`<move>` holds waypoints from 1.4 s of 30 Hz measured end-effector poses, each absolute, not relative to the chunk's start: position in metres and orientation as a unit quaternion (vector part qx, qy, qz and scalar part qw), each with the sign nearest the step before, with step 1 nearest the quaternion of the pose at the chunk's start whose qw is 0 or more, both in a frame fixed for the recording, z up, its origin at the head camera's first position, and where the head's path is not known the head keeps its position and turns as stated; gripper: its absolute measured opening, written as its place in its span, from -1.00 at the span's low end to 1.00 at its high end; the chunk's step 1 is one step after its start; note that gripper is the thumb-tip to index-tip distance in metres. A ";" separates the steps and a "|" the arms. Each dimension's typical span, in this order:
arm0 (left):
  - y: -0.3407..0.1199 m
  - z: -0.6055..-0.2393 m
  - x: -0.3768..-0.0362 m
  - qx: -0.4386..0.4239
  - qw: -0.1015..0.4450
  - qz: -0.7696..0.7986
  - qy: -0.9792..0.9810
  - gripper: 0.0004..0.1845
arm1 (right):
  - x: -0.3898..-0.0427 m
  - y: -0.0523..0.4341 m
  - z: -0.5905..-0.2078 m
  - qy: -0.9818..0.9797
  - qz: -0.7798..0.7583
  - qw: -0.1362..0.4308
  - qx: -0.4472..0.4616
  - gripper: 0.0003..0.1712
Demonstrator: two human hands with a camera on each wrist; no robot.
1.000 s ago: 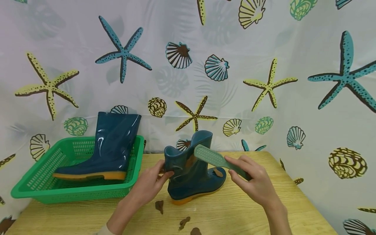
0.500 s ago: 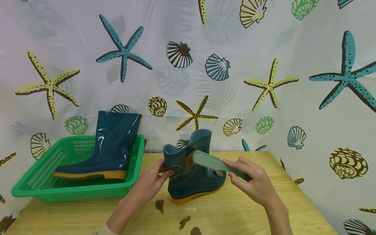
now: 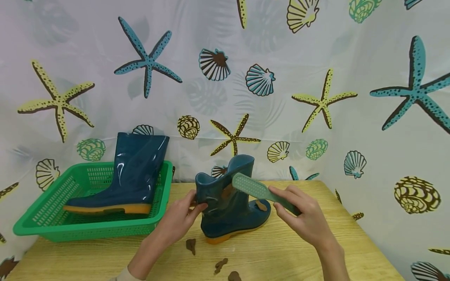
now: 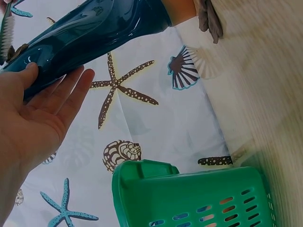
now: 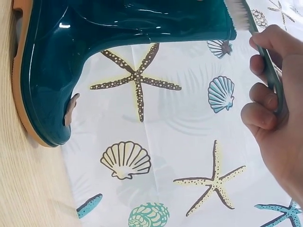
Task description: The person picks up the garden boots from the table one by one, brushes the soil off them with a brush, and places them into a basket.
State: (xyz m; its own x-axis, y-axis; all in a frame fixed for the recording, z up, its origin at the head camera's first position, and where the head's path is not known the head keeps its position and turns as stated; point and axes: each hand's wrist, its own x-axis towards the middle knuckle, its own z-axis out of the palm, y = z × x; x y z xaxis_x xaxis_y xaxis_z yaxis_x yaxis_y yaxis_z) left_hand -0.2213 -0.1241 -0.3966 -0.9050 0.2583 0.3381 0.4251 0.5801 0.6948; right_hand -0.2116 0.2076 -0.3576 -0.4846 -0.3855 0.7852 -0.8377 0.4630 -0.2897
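Observation:
A dark blue rain boot (image 3: pixel 228 218) with an orange sole stands on the wooden table, toe to the right. My left hand (image 3: pixel 177 218) grips its shaft near the top, thumb on the near side and fingers partly hidden behind. My right hand (image 3: pixel 306 214) holds a green scrub brush (image 3: pixel 254 188) by the handle, its head at the upper shaft. White bristles (image 5: pixel 238 16) face the boot beside its top rim in the right wrist view. A brown mud-like patch (image 3: pixel 227 192) marks the shaft, and a brown piece (image 3: pixel 261 205) sticks to the toe.
At the left stands a green plastic basket (image 3: pixel 88 230) with a second blue boot (image 3: pixel 135 179) in it. Several brown lumps (image 3: pixel 191 246) lie on the table (image 3: pixel 281 257) in front of the boot. A patterned curtain (image 3: pixel 274 117) hangs behind and at the right.
The brush head dipped a little down the shaft half a second ago and is now back up near the rim. My left hand and the boot have hardly moved.

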 end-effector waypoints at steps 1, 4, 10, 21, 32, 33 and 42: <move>-0.124 -0.396 -0.221 -0.195 0.101 -0.413 -0.884 -0.72 | -0.212 0.207 -0.358 -0.792 0.340 0.326 0.388 -0.44; -0.124 -0.396 -0.221 -0.198 0.099 -0.407 -0.886 -0.71 | -0.213 0.206 -0.360 -0.797 0.332 0.317 0.392 -0.44; -0.124 -0.396 -0.220 -0.196 0.095 -0.409 -0.886 -0.71 | -0.212 0.207 -0.359 -0.803 0.334 0.298 0.394 -0.45; -0.125 -0.396 -0.221 -0.189 0.092 -0.417 -0.884 -0.74 | -0.213 0.210 -0.360 -0.799 0.346 0.283 0.401 -0.46; -0.126 -0.397 -0.222 -0.189 0.092 -0.422 -0.882 -0.74 | -0.213 0.212 -0.358 -0.785 0.349 0.310 0.407 -0.42; -0.126 -0.397 -0.222 -0.191 0.092 -0.421 -0.882 -0.74 | -0.212 0.212 -0.358 -0.782 0.350 0.319 0.404 -0.41; -0.128 -0.396 -0.221 -0.211 0.087 -0.413 -0.882 -0.70 | -0.214 0.210 -0.359 -0.805 0.317 0.319 0.386 -0.42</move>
